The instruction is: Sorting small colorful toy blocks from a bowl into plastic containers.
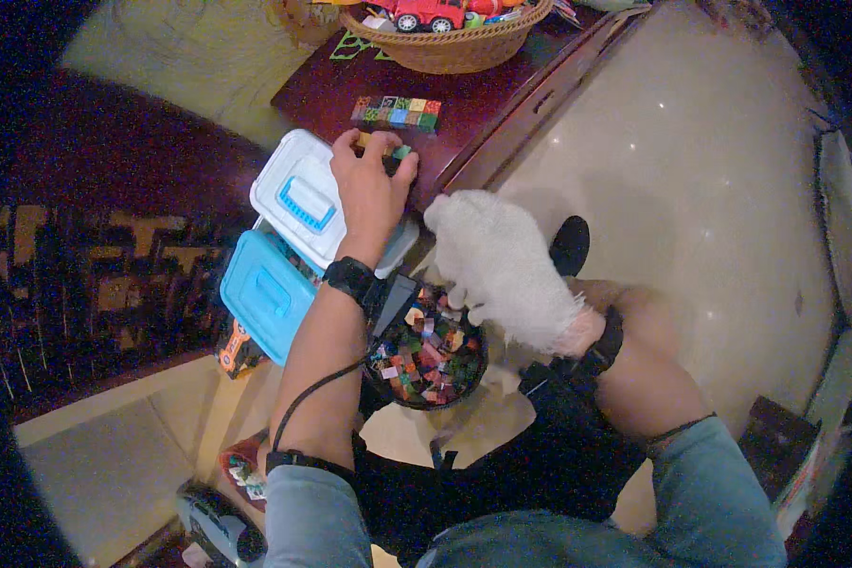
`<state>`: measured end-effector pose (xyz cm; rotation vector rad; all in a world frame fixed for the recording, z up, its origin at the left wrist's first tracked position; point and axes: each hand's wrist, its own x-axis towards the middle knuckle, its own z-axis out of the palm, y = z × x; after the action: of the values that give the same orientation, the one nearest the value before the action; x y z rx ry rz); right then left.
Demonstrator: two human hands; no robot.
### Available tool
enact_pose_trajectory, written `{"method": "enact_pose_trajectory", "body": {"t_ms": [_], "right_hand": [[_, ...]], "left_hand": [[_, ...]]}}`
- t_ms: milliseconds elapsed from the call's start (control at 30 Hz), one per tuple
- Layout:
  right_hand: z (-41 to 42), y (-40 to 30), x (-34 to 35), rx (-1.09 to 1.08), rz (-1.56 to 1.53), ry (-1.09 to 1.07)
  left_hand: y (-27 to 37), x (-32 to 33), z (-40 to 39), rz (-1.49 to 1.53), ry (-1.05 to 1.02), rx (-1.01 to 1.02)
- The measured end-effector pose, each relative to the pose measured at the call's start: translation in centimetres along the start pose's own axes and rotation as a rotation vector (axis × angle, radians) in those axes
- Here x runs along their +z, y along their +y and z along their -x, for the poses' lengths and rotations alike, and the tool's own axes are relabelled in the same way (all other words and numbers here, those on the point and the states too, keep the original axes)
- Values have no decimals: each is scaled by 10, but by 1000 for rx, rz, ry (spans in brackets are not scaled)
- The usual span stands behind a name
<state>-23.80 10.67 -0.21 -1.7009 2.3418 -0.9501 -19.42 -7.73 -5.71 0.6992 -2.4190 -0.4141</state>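
Observation:
My left hand (376,170), bare with a black wristband, reaches to the dark red wooden table. Its fingers and thumb span a short row of small cube blocks, tan (364,140) and green (401,152). Just beyond lies a flat two-row group of multicoloured printed cubes (396,113). My right hand (500,266) wears a white knitted glove and hovers at the edge of a round dark container (484,362) full of loose coloured cubes (429,355). Whether the gloved fingers hold anything is hidden.
A wicker basket (454,57) of toys, with a red toy vehicle (426,14), stands at the table's far end. A white lidded box (302,192) and a box with a blue lid (266,295) are on the left. An orange and black object (236,351) sits below them.

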Motion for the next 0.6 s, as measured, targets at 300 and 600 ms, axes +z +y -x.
{"method": "enact_pose_trajectory", "body": {"t_ms": [300, 600], "right_hand": [[6, 16, -11, -120, 89, 114], [6, 9, -15, -27, -238, 25]], "left_hand": [[4, -33, 42, 170, 145, -127], [-25, -11, 224, -178, -718, -195]]}}
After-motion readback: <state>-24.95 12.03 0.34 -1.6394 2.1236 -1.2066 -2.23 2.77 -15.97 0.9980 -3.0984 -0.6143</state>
